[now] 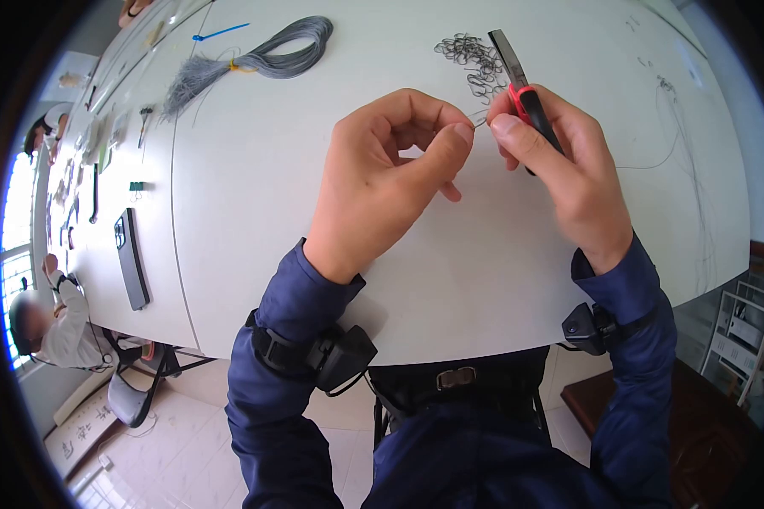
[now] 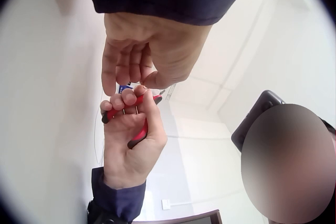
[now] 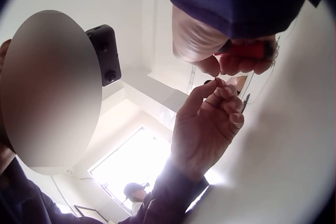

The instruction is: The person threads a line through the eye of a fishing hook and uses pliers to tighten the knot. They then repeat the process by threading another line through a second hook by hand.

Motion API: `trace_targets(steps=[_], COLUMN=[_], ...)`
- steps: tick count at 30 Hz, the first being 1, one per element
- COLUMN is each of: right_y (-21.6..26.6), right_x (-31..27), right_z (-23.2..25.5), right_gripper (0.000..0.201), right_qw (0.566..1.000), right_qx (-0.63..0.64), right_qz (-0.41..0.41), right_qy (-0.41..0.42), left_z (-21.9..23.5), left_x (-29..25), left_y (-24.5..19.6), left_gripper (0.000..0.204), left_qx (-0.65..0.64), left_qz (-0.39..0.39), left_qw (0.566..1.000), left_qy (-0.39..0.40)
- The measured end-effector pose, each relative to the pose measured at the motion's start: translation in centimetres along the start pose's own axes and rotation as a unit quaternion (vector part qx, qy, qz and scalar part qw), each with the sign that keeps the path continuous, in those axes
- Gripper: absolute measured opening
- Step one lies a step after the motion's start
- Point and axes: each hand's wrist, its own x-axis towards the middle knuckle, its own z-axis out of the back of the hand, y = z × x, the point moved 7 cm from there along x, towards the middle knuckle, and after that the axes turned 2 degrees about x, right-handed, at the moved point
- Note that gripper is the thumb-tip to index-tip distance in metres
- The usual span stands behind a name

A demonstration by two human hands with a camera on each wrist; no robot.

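In the head view my left hand (image 1: pixel 386 174) pinches a small thin wire piece (image 1: pixel 480 119) between thumb and forefinger. Close on its right, my right hand (image 1: pixel 569 161) grips pliers (image 1: pixel 508 61) with red and black handles, their metal nose pointing away; its thumb and forefinger tips lie near the wire. Whether they touch it is unclear. The left wrist view has the left hand (image 2: pixel 157 50) above the right hand (image 2: pixel 131 150), with the pliers' handles (image 2: pixel 139 136) across the right palm. From the right wrist, the left hand's (image 3: pixel 202 129) fingertips appear close beneath the right hand (image 3: pixel 197 37).
Beyond the hands lies a heap of small bent wire pieces (image 1: pixel 467 51). A bundle of grey wire (image 1: pixel 293 55) and a blue tie (image 1: pixel 222 32) are at the back left. Loose long wires (image 1: pixel 692 161) spread at right. A phone (image 1: pixel 131 259) lies left; another person (image 1: pixel 68 327) sits beyond.
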Motion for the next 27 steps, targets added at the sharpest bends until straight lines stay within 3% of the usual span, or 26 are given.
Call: trace_targets(steps=[3,9,27], right_y=[0.2,0.0,0.2], right_x=[-0.2,-0.2,-0.3], right_z=[-0.2,-0.3,-0.3], right_gripper=[0.022,0.022,0.019], right_qw=[0.996,0.995,0.996], right_qx=[0.023,0.031,0.021], right_qz=[-0.075,-0.086,-0.079], right_qy=[0.037,0.038,0.039], left_z=[0.0,-0.3,-0.5], left_x=[-0.1,-0.5,-0.8], left_y=[-0.1,-0.9,-2.3], left_gripper=[0.013,0.008,0.013], left_qx=[0.039,0.189,0.278], left_qz=[-0.025,-0.131,-0.246], left_qw=[0.999,0.972,0.926], left_qy=[-0.019,-0.046,-0.065])
